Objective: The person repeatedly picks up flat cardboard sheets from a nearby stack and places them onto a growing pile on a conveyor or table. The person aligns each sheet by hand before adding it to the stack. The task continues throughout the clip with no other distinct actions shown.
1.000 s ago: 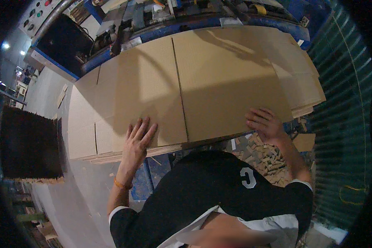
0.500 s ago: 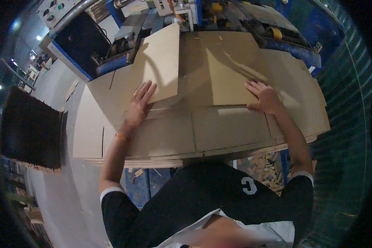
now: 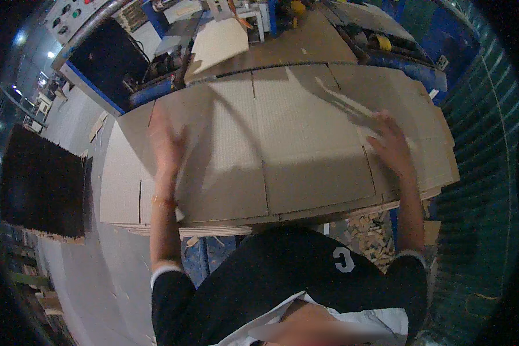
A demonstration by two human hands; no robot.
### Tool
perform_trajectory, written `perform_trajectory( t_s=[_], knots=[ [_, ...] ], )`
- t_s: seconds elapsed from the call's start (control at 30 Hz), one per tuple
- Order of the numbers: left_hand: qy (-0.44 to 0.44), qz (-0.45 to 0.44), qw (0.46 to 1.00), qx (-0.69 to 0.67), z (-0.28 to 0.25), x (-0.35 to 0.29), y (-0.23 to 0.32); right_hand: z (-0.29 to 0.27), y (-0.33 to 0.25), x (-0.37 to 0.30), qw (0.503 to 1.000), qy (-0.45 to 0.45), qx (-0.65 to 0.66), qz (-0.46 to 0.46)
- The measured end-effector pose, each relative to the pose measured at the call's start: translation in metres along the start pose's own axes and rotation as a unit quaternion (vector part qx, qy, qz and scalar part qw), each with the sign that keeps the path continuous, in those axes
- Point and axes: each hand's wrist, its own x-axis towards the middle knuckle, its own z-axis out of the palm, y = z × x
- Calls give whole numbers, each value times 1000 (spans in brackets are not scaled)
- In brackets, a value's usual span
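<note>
A wide stack of pale thin boards lies across the bench in front of me. My left hand hovers over the stack's left part, fingers spread, blurred by motion and holding nothing. My right hand is over the right part of the stack, also blurred, fingers apart and empty. One separate pale board lies tilted farther away, beside the machine at the back, apart from both hands.
A blue-framed machine with a dark panel stands at the back left. A dark stack of sheets sits at the left. Wood offcuts litter the floor under the bench's right end. A green wall runs along the right.
The single board that both hands held and slid forward now lies far off by the machine. Both hands have let go and pulled back over the stack.
</note>
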Motion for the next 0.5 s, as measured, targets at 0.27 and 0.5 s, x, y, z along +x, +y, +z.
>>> perform_trajectory(
  t_s=[0.27,0.5],
  knots=[
    [-88,-448,851,260,-101,-183,-135,7,127,-156,909,154,-3,388],
    [98,-552,822,105,-102,-154,-100,26,173,-131,907,173,-154,351]
  ],
)
